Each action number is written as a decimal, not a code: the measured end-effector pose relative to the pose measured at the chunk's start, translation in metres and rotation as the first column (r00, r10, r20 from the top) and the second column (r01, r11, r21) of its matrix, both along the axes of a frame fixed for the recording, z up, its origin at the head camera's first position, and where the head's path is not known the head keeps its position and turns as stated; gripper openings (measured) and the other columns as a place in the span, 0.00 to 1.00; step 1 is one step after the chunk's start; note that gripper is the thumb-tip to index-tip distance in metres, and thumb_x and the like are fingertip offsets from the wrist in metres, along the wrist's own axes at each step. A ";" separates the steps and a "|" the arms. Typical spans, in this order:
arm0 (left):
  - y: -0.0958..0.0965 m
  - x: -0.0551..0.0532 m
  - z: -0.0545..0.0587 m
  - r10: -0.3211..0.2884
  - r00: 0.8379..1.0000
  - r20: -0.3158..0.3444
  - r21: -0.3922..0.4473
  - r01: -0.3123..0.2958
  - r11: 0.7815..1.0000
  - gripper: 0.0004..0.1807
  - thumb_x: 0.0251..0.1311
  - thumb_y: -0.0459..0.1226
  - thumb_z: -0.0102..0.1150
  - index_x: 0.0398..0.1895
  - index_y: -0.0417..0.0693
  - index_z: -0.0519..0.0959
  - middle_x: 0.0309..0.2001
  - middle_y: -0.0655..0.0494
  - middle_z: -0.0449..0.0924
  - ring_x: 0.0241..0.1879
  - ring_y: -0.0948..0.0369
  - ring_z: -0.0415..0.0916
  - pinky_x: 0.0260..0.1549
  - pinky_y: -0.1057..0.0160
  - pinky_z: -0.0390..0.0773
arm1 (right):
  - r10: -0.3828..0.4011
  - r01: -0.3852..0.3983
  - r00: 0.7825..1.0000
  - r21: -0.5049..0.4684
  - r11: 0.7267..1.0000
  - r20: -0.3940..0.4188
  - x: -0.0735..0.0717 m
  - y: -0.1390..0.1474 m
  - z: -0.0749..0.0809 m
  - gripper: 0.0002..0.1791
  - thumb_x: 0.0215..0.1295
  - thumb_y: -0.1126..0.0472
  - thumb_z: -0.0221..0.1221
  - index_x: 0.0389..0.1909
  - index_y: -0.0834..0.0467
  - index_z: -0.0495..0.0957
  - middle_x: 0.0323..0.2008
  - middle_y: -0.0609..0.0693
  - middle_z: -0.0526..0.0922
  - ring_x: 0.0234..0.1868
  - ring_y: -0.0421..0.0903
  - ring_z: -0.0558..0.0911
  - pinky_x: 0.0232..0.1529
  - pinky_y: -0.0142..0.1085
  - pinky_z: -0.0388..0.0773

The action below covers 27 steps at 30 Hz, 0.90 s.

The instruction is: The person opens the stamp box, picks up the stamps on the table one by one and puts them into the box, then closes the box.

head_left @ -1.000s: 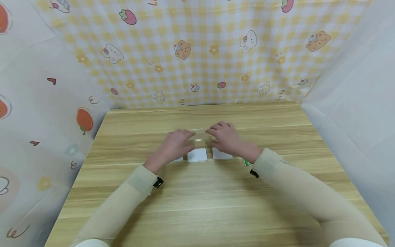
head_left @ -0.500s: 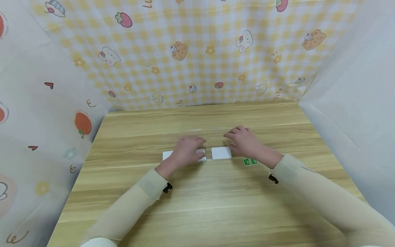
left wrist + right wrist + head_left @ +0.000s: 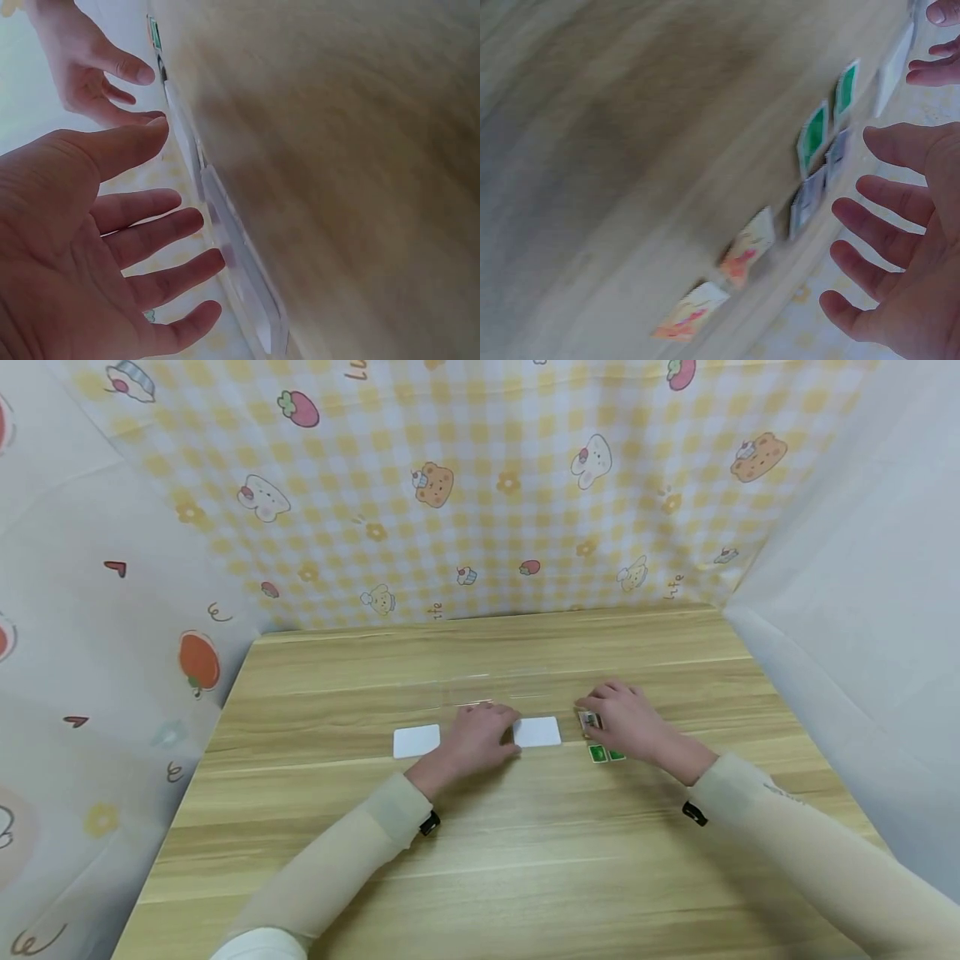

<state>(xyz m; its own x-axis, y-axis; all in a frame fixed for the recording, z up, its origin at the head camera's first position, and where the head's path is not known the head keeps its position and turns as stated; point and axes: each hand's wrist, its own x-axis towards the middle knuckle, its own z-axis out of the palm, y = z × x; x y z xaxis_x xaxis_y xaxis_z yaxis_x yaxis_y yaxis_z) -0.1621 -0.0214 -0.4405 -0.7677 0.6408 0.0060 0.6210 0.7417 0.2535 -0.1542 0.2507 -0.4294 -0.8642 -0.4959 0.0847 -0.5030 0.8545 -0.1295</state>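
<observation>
My left hand hovers over the row of white cards, between the left white card and the right white card; it hides what lies below it. In the left wrist view its fingers spread loosely beside a white block-like card, holding nothing. Farther right, my right hand hangs with relaxed fingers over small picture cards. The right wrist view shows that hand near two green cards, two greyish cards and two orange-and-cream cards, with nothing in its grasp.
Faint transparent plates lie in a row behind the white cards. The wooden table meets a yellow checked cloth at the back, with pale cloth walls on both sides.
Both hands have moved to the right, the right hand from the right white card to the picture cards. The left and right white cards have come fully into view.
</observation>
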 end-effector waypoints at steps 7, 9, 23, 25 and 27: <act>0.003 0.000 -0.003 0.003 1.000 -0.005 -0.019 -0.004 1.000 0.29 0.51 0.54 0.60 0.56 0.53 0.72 0.55 0.59 0.72 0.55 0.54 0.65 0.51 0.45 0.62 | -0.033 0.033 0.999 -0.001 0.999 -0.026 -0.001 0.005 -0.008 0.25 0.48 0.47 0.66 0.48 0.51 0.79 0.43 0.49 0.77 0.52 0.53 0.69 0.43 0.56 0.67; 0.004 -0.001 -0.002 0.004 1.000 -0.008 -0.024 -0.004 1.000 0.29 0.51 0.54 0.61 0.55 0.53 0.72 0.54 0.59 0.72 0.55 0.54 0.65 0.50 0.46 0.62 | -0.036 0.036 0.999 -0.004 0.999 -0.028 -0.001 0.006 -0.010 0.25 0.48 0.46 0.66 0.48 0.51 0.79 0.43 0.49 0.77 0.52 0.53 0.69 0.42 0.55 0.67; 0.007 -0.004 -0.004 0.012 1.000 -0.011 -0.070 -0.013 0.997 0.30 0.49 0.54 0.62 0.55 0.51 0.73 0.53 0.58 0.72 0.53 0.55 0.65 0.47 0.47 0.65 | -0.044 0.044 0.999 -0.010 0.999 -0.006 -0.004 0.004 -0.011 0.25 0.46 0.47 0.68 0.48 0.50 0.79 0.39 0.46 0.75 0.44 0.50 0.69 0.35 0.48 0.68; 0.008 -0.005 -0.004 0.013 1.000 -0.011 -0.069 -0.014 0.997 0.30 0.49 0.54 0.62 0.54 0.51 0.74 0.53 0.58 0.72 0.53 0.55 0.65 0.46 0.48 0.66 | -0.045 0.045 0.999 -0.026 0.999 -0.004 -0.005 0.004 -0.011 0.25 0.45 0.48 0.69 0.47 0.49 0.79 0.38 0.46 0.75 0.42 0.48 0.69 0.34 0.46 0.67; 0.008 -0.005 -0.005 0.012 1.000 -0.013 -0.070 -0.013 0.997 0.30 0.49 0.54 0.62 0.54 0.51 0.74 0.52 0.58 0.72 0.52 0.55 0.65 0.45 0.50 0.67 | -0.049 0.048 0.999 -0.043 0.998 -0.001 -0.005 0.004 -0.010 0.25 0.44 0.48 0.69 0.46 0.49 0.80 0.37 0.46 0.75 0.40 0.47 0.69 0.33 0.45 0.66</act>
